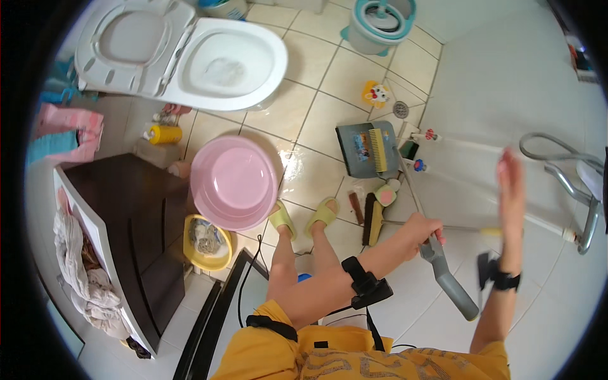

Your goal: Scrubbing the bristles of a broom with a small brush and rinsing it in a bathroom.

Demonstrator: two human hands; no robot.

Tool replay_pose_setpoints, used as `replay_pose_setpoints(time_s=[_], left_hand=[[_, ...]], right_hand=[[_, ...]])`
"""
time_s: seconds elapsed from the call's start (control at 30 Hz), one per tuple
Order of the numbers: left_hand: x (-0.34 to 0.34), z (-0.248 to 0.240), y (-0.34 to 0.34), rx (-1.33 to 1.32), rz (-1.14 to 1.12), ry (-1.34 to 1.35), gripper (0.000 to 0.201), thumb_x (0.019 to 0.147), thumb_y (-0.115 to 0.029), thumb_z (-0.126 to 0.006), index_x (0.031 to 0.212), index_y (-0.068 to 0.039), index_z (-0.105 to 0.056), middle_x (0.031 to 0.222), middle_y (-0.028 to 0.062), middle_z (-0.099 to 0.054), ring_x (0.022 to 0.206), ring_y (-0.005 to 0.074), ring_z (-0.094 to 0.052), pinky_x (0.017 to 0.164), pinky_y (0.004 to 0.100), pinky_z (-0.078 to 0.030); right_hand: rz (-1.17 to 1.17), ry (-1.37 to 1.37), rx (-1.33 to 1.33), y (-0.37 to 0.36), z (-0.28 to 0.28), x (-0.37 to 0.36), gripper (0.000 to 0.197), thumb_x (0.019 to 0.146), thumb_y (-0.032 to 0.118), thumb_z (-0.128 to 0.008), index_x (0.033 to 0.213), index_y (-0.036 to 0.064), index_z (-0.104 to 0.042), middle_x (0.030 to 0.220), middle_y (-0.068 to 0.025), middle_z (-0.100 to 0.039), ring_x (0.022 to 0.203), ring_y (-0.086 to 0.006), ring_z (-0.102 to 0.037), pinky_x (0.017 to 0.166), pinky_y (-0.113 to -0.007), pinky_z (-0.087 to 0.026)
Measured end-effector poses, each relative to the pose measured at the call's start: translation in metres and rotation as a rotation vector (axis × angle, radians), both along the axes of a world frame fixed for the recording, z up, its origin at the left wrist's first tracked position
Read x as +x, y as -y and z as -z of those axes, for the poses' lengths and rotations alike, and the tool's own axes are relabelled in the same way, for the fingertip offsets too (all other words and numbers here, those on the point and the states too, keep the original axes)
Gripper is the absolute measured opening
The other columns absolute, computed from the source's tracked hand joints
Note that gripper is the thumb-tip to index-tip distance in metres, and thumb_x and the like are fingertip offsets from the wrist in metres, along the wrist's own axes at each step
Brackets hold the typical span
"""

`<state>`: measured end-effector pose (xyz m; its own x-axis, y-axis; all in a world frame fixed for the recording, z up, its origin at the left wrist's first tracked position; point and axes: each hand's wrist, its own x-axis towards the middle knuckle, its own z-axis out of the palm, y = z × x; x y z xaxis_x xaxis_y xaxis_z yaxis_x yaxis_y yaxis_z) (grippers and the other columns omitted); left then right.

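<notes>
Shirt: yellow [405, 364], printed, along the lower edge.
Straps: black, one on each wrist, the left strap [360, 273] bearing a dark box.
Handle end: grey [456, 291], thick, running from the left fist back toward the person, slanted to the right; its tip is free.
Left hand [424, 235]: fingers curled round the dustpan's handle, just where the thin rod [410, 187] meets the thick grey part.
Right hand [510, 196]: blurred, raised before the white wall, fingers extended, well apart from the handle.
Dustpan [368, 167]: grey, with a yellow comb [378, 151] and a coloured label; pan beyond the left fist and to its left, joined to it by the rod. Whether the pan bears on the tiles cannot be told.
Broom [376, 221]: yellow head, dark bristles, between slippers and left hand; its stick passes behind that hand, contact unclear.
Slippers [324, 215]: pale green, worn, one pair.
Yellow tub [221, 259]: holds cloths [208, 239]; beside the dark cabinet [130, 215].
Basin [237, 177]: pink, round, left of the slippers.
Knobs: one blue [419, 165], one red [430, 134], right of the pan.
Toy [375, 94]: yellow and white, near the round drain [400, 109].
Toilet [266, 69]: white, lid raised, upper left.
Mop bucket [373, 41]: white and teal, at the far edge.
</notes>
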<state>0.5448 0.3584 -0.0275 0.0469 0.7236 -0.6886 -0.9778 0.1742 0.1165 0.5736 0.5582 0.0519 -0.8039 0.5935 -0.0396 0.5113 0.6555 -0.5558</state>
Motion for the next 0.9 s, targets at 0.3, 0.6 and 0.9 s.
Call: replay_pose_setpoints(time_s=[0.3,0.6,0.9], left_hand=[[-0.019,0.047,0.131,0.270,0.097,-0.121,0.024,0.083,-0.015,-0.059,0.096,-0.005,-0.042,0.069,0.0049,-0.055,0.054,0.0173,-0.061,0.045,0.0259,-0.044],[-0.024,0.058,0.251,0.309,0.083,-0.087,0.038,0.087,-0.017,-0.062,0.115,-0.007,-0.039,0.075,0.0012,-0.053,0.056,0.0112,-0.057,0.049,0.0251,-0.044],[-0.006,0.061,0.296,0.288,0.014,-0.060,0.034,0.086,-0.012,-0.062,0.111,-0.005,-0.040,0.071,0.0029,-0.053,0.056,0.0142,-0.060,0.051,0.0281,-0.050]], right_hand=[[0.527,0.175,-1.614,0.172,0.124,-0.001,0.046,0.094,0.030,-0.054,0.126,-0.0025,-0.044,0.112,-0.0151,-0.059,0.098,-0.0232,-0.058,0.088,-0.035,-0.046],[0.426,0.271,-1.642,0.264,0.138,-0.020,0.021,0.090,0.010,-0.058,0.108,0.0009,-0.049,0.094,-0.0085,-0.059,0.087,-0.0217,-0.060,0.079,-0.033,-0.051],[0.405,0.368,-1.623,0.311,0.138,-0.018,0.019,0.090,0.008,-0.058,0.106,0.0021,-0.051,0.091,-0.0076,-0.058,0.085,-0.0202,-0.060,0.077,-0.032,-0.050]])
